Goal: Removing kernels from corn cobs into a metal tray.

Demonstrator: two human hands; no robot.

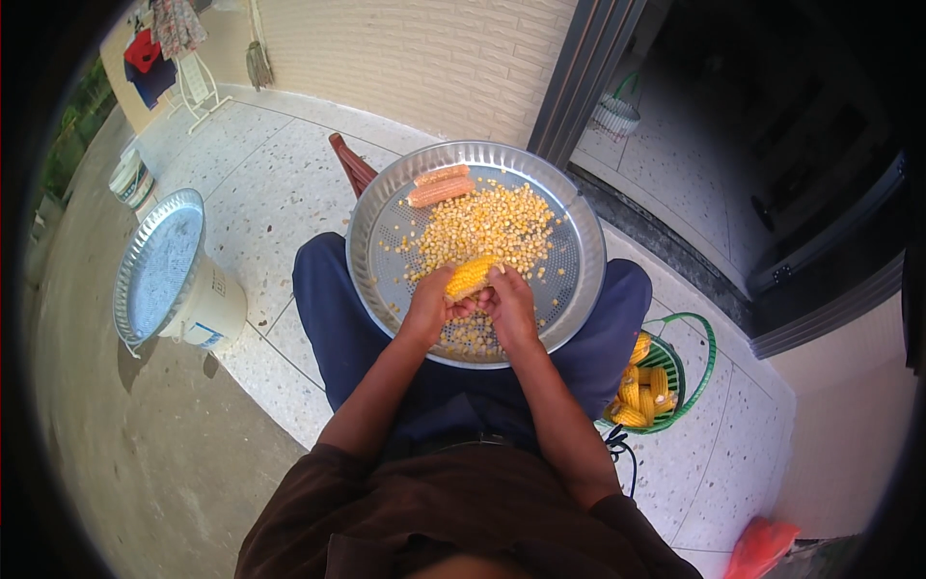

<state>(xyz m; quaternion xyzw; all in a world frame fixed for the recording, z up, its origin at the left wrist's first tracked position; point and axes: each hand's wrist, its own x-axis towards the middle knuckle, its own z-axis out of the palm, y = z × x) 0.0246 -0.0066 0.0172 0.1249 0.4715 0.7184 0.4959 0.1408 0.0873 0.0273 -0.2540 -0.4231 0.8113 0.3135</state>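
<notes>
Both my hands grip one ear of corn (472,276) above a round metal sieve pan (367,246) with a fluted rim. My left hand (430,307) holds its left end, and my right hand (512,304) has the other end, thumb against the kernels. Yellow rows still cover the ear's upper side; its underside is partly hidden by my fingers. Loose corn kernels (495,224) lie heaped in the pan's middle, with more scattered below my hands. Two bare reddish cobs (441,189) rest side by side near the far rim. The pan sits across my lap.
On my right stands a green plastic basket (698,394) of corn ears (640,398). A second metal sieve pan (163,268) tilts against a white bucket (217,304) on my left. Beyond the pan are a reddish-brown furniture leg (352,165), a tiled wall (412,58) and a dark doorframe (586,79).
</notes>
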